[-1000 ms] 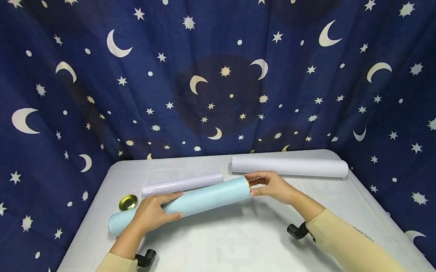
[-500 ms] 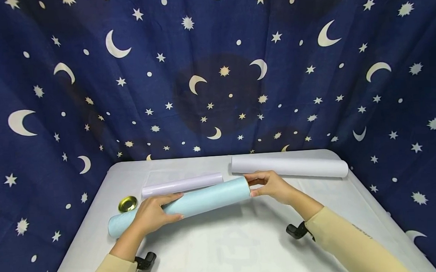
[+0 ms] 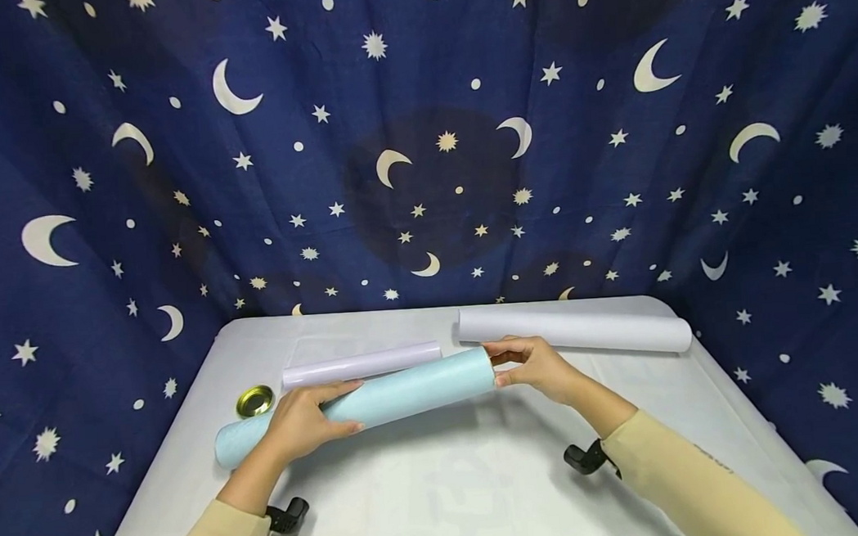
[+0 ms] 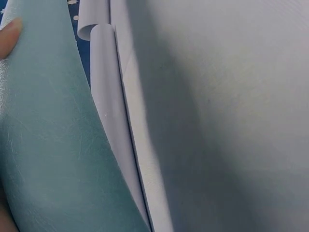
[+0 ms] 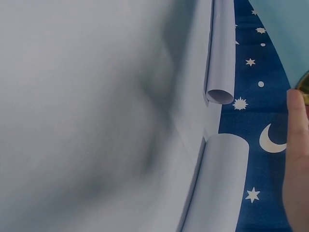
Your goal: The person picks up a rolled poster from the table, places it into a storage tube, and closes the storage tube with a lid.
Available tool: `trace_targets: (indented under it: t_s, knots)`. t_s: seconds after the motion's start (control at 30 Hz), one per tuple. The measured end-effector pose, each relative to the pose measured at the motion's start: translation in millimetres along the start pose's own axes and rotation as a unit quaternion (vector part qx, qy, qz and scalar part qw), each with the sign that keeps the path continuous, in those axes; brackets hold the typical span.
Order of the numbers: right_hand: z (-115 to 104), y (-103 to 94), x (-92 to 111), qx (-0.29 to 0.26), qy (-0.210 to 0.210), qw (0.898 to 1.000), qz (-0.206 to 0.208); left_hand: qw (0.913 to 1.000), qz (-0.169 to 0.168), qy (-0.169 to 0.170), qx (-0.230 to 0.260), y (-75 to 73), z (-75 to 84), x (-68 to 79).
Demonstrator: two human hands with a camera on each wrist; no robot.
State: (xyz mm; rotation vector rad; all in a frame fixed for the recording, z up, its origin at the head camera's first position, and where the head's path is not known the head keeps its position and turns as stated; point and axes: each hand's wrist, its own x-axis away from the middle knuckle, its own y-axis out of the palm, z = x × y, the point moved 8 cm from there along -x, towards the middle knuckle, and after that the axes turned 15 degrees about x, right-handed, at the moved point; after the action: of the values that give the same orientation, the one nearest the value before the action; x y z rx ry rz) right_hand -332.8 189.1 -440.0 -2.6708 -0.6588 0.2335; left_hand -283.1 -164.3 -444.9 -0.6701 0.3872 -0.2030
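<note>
A dark blue curtain (image 3: 454, 70) with pale moons and stars hangs behind a white surface (image 3: 414, 498). One light-blue tube (image 3: 421, 386) slants above the surface near its middle, its right end raised. The left hand (image 3: 302, 423) grips it from above, thumb and fingers spread across its sides; the right hand (image 3: 534, 368) has fingers and thumb bent about a gold piece (image 5: 304, 88) at the raised end. That piece shows best from the right wrist; whether it is a loose lid or a fixed rim, I cannot tell. One gold lid (image 3: 255, 401) lies just behind the tube's left part, seen only by the head camera. Two pale rolls lie farther back: a thin roll (image 3: 376, 361) and a thick roll (image 3: 576, 330). The right wrist view shows the thin roll's hollow end; the left wrist view shows fine creases on the tube.
</note>
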Motion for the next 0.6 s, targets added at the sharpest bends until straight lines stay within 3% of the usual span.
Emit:
trace_targets:
  t_s: [0.27, 0.6]
  knots:
    - [-5.2, 1.1, 3.4, 0.012, -0.01, 1.0, -0.016, 0.9998, -0.002, -0.02, 0.007, -0.6, -4.4, 1.7]
    - [-7.7, 0.8, 4.9, 0.029, -0.019, 0.999, -0.01, 0.9999, -0.002, -0.013, -0.001, -1.5, -1.6, -1.3]
